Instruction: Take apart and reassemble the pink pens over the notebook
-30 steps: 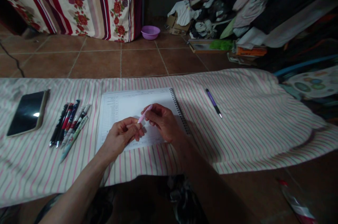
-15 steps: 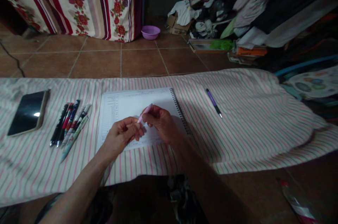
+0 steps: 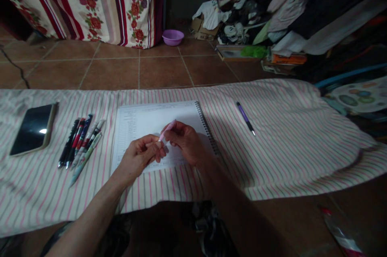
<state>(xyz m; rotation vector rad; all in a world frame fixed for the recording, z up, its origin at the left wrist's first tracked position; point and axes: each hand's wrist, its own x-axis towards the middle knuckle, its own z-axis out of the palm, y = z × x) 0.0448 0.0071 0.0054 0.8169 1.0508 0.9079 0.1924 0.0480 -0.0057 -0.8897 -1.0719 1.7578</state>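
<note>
Both ends of a slim pink pen (image 3: 171, 125) were pinched above a spiral-bound notebook (image 3: 151, 118): the left hand (image 3: 140, 153) held the nearer end between thumb and fingertips, the right hand (image 3: 188, 141) the farther, though dimness blurred exact contact. Around lay striped cloth (image 3: 290, 144), patterned pens (image 3: 78, 136) and a glossy, rectangular phone (image 3: 32, 128).

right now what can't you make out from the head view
- Pink pen, lower end: head view, hidden by the left hand.
- Notebook, part of the page: head view, hidden by both hands.
- Its print: head view, too small and blurred to read.
- Bottle, far end: head view, cut off by the bottom edge.
</note>
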